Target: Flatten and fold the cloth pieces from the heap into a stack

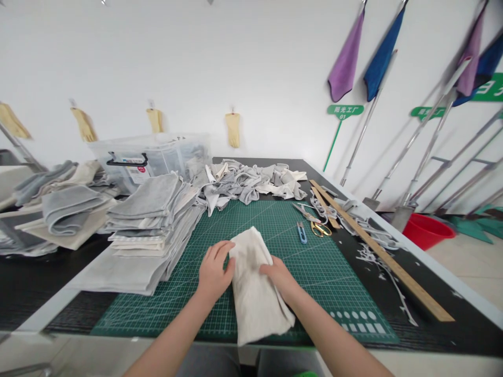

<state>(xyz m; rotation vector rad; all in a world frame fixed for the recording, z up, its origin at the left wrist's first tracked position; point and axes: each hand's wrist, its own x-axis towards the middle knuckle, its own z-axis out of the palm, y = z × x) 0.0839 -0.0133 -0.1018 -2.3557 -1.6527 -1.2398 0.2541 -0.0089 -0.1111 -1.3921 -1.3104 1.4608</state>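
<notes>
A folded off-white cloth [255,293] with a greyish smudge near its upper part lies over the front of the green cutting mat [220,230]. At its upper left edge is my left hand [215,268], fingers curled onto the cloth and thumb against its side. My right hand [280,281] grips the right edge, thumb on top and the other fingers hidden beneath. Right of the cloth on the mat are blue thread snips [302,233] and gold-handled scissors [314,220]. To the left stands a tall stack of folded grey and white cloths [145,225].
Crumpled grey and white cloths [251,180] cover the mat's far end. Behind the stack sits a clear plastic bin [157,154]. A long wooden ruler [381,256] and fabric scraps [377,262] lie along the right. More folded cloths [74,209] fill the left.
</notes>
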